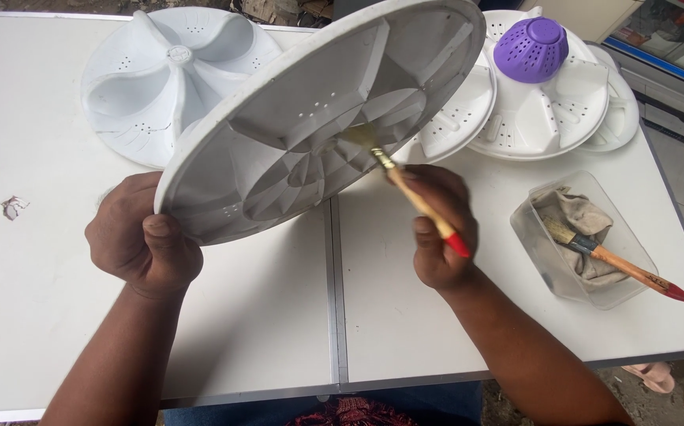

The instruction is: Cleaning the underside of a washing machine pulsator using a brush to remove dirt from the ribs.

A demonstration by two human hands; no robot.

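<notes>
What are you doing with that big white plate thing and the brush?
A person holds a big white ribbed plastic disc tilted above the white table. The left hand grips its rim, and the right hand holds a small paintbrush with its bristles on the disc's middle. More white discs lie behind, one with a purple cap. A second brush sits in a clear tub.

White ribbed disc (310, 118) tilted, brush (413, 193) touching

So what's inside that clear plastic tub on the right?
The clear tub holds a crumpled grey-brown cloth and a second paintbrush, its red-tipped handle sticking out over the rim. Whatever lies beneath the cloth is covered, so I cannot tell.
</notes>
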